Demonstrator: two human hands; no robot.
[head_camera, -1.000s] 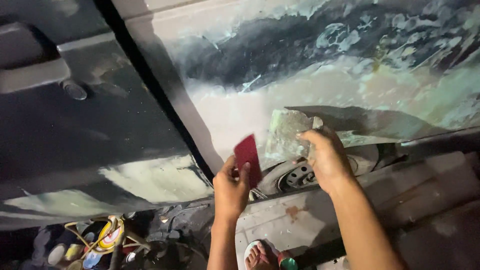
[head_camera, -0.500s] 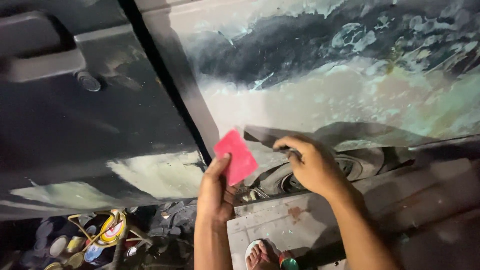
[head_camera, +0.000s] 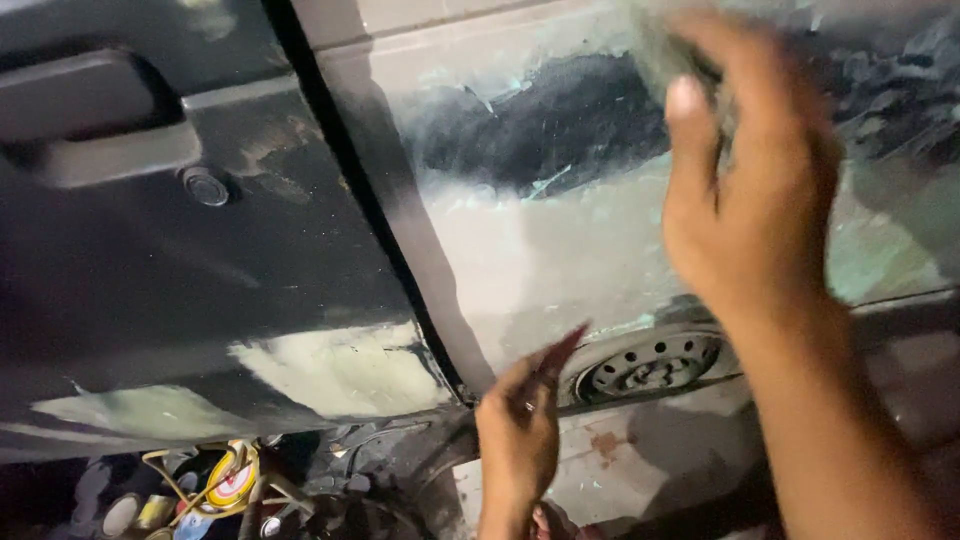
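- The right hand, blurred, is raised against the filler-smeared grey car panel, its fingers curled round a pale greyish wad; what the wad is cannot be told.
- The left hand, lower and nearer, pinches a red spreader card seen edge-on, just left of the steel wheel.
- Left of the dark panel gap lies the black door with its handle, key lock and 2 pale filler patches.
- Cans and clutter sit on the ground at near left.

My left hand pinches a red spreader at six o'clock; my right hand, blurred at two o'clock, is against the car panel.
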